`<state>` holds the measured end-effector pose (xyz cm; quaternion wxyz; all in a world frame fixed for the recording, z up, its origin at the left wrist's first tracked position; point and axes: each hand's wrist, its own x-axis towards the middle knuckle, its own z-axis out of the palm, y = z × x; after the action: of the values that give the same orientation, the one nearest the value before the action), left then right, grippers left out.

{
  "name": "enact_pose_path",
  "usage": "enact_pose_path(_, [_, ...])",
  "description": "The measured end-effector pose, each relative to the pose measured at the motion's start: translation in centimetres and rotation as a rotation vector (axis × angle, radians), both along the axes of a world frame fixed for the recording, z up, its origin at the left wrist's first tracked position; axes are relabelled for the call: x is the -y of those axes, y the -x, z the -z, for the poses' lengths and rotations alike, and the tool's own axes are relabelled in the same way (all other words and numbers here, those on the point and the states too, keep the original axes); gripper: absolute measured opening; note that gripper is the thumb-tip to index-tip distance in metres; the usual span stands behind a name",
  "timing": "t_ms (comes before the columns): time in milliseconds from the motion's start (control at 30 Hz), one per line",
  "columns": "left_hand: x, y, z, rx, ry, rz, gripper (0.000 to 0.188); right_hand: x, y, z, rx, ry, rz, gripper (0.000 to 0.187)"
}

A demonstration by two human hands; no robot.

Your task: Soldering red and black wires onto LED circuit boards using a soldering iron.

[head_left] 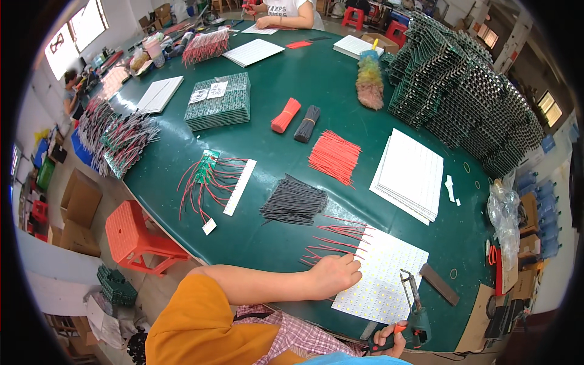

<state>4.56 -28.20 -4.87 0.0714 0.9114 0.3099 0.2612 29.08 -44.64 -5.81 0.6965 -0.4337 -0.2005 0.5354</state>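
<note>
A white LED board [389, 267] dotted with yellow chips lies at the table's near edge, with several red wires [337, 232] sticking out from its left side. Over that left edge is my left hand [334, 277], its fingers pinched together beside the wires; what they pinch is hidden. My right hand [389, 339] grips the handle of a soldering gun [420, 322] with a dark body and an orange-red part. Its metal tip points up above the board's right part, and I cannot tell whether it touches. A brown flat bar [439, 284] lies right of the board.
Beyond the board lie loose black wires [294, 199], loose red wires [334, 157] and white boards [409, 173]. A wired green circuit board [208, 167] is at left. Tall stacked circuit boards [462, 91] stand at right. A red stool [140, 236] is by the table; a co-worker [289, 15] sits opposite.
</note>
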Motion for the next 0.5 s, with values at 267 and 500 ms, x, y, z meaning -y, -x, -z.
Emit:
enact_pose_path(267, [-0.2,-0.1,-0.2,-0.020,-0.005,-0.001,0.015,-0.3,-1.0,-0.9,-0.035,0.069,-0.061,0.033])
enact_pose_path(500, [1.6,-0.1,-0.1,-0.016,0.007,-0.001,0.015,-5.6,2.1,-4.1,-0.104,-0.099,-0.133,0.033])
